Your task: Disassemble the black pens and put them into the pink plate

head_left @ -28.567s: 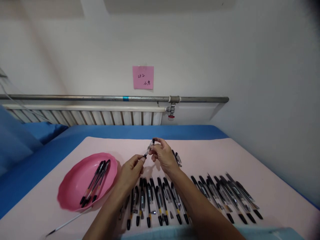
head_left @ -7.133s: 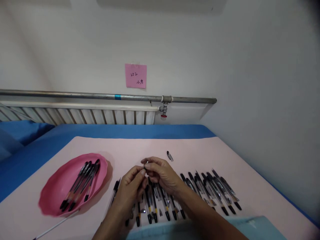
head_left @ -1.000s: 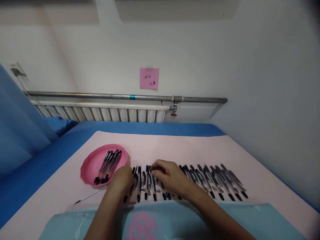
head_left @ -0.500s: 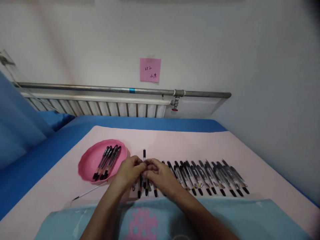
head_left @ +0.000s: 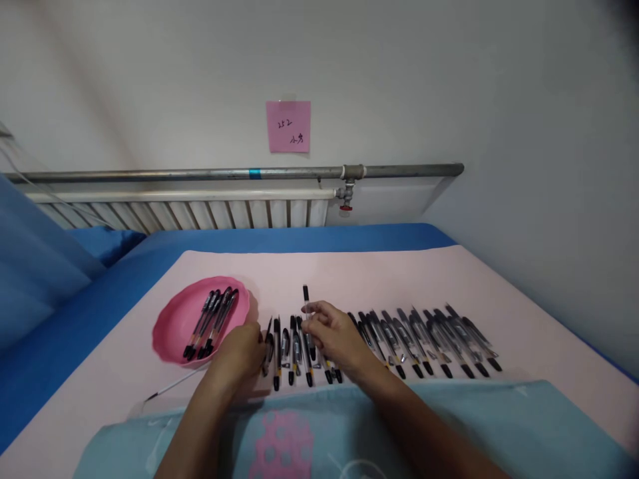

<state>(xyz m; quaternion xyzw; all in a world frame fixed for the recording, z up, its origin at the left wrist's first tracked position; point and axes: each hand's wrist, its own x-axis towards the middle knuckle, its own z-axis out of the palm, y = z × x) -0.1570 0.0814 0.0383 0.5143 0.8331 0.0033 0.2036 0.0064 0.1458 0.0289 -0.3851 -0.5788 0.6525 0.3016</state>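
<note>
My right hand [head_left: 335,336] pinches a clear pen barrel with a black end [head_left: 306,294], held above the row and pointing away from me. At the row's left end my left hand [head_left: 240,351] is low on the table, its fingers drawn together by a black cap [head_left: 269,347]; what lies between its fingertips is hidden. Under and between the hands are several disassembled pens [head_left: 277,359], with black caps and small metallic tips. More pen parts [head_left: 429,339] continue to the right in a slanted row.
A pink scalloped bowl [head_left: 167,326] at the left holds several capped pens [head_left: 212,322]. A thin refill [head_left: 174,384] lies in front of it. Light blue cloth [head_left: 449,426] covers the near edge. Behind the table are a radiator [head_left: 224,214] and a pipe [head_left: 200,175].
My hands have come apart from their meeting point. The left moved left and down to the row's end; the right moved slightly right with the pen barrel. The view tilted slightly down.
</note>
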